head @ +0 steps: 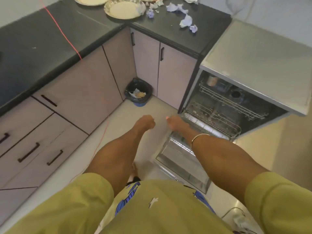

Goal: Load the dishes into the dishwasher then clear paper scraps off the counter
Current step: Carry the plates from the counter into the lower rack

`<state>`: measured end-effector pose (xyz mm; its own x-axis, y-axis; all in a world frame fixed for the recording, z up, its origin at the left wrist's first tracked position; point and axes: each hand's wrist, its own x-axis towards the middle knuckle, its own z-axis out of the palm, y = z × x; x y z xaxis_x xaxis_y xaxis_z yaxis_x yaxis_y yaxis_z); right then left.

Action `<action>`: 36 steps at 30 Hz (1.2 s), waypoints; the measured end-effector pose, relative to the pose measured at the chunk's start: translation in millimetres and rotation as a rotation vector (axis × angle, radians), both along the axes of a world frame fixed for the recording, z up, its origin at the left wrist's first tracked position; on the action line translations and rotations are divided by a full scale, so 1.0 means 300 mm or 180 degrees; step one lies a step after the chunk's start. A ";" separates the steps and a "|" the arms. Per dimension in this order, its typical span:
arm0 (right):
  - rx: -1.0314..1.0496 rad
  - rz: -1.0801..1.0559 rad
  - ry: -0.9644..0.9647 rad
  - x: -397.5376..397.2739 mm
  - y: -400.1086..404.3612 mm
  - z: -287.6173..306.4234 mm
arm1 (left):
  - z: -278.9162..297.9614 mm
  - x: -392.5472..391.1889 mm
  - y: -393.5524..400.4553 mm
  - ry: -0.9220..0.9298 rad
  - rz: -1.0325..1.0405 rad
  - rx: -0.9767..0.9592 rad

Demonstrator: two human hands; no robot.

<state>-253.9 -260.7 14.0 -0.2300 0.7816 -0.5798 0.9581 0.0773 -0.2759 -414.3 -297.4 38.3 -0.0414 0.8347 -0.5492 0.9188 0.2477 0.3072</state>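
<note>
Two cream plates lie on the black counter at the top, with a third partly cut off by the frame edge. Crumpled pale-blue paper scraps are scattered on the counter beside them. The dishwasher on the right stands open with its door folded down. Its lower rack is partly drawn out and the upper rack sits above. My left hand is curled in a fist over the floor and holds nothing. My right hand is at the lower rack's front-left corner; its fingers are hidden.
A small bin lined with a black bag, some rubbish inside, stands in the floor corner below the counter. A cup sits in the upper rack. Closed cabinet doors and drawers line the left. A red cord crosses the counter.
</note>
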 end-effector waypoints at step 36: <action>0.0651 -0.0417 0.0478 -0.853 1.600 0.237 | 0.151 -0.902 1.528 -0.0187 0.0620 0.1176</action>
<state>-509.9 219.2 85.1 -0.1907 0.9076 -0.3739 0.9131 0.0242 -0.4069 -684.8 160.9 83.5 -0.1954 0.9556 -0.2204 0.8441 0.2783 0.4584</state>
